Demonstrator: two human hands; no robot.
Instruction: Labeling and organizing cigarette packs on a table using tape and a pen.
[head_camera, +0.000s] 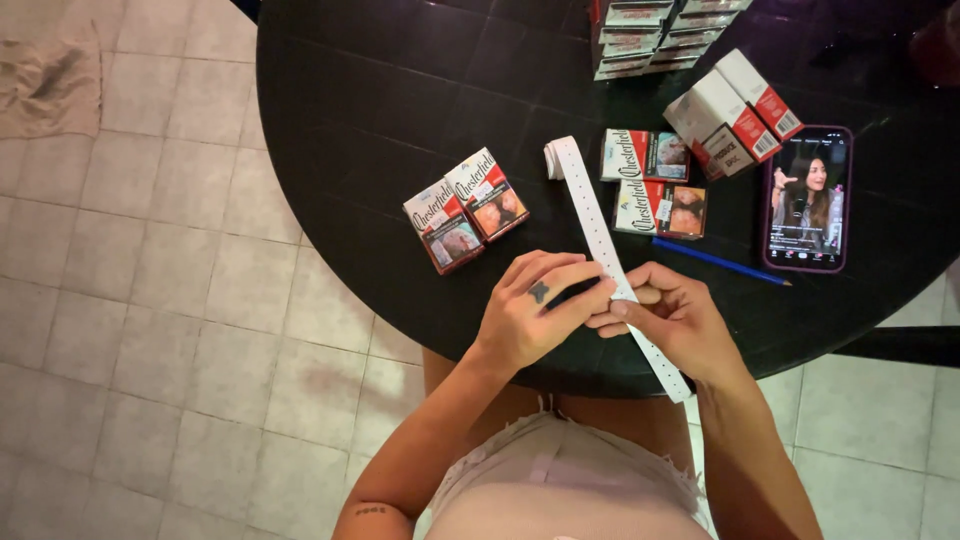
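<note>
Your two hands pinch a long white perforated strip (598, 232) at the lower centre of the frame: your left hand (530, 310) closes its fingertips on the strip from the left, and your right hand (675, 315) clamps it from the right, thumb on top, the two sets of fingers touching where they meet. The strip runs diagonally across the round black table (370, 110). Its curled upper end lies near the middle of the frame, and its lower end hangs past the table's near edge, just beside your right wrist.

Two red-and-white cartons (466, 210) lie side by side to the left of the strip, above your left hand. Two more flat cartons (652, 182) lie right of the strip, one above the other. A blue pencil (720, 261) lies just below them, above your right hand. Further right, a phone (808, 198) with a lit screen rests face up, and two white cartons (732, 112) lean together above it. A stack of packs (650, 35) sits at the top edge of the frame. A crumpled cloth (50, 85) lies on the tiled floor (180, 330) at upper left.
</note>
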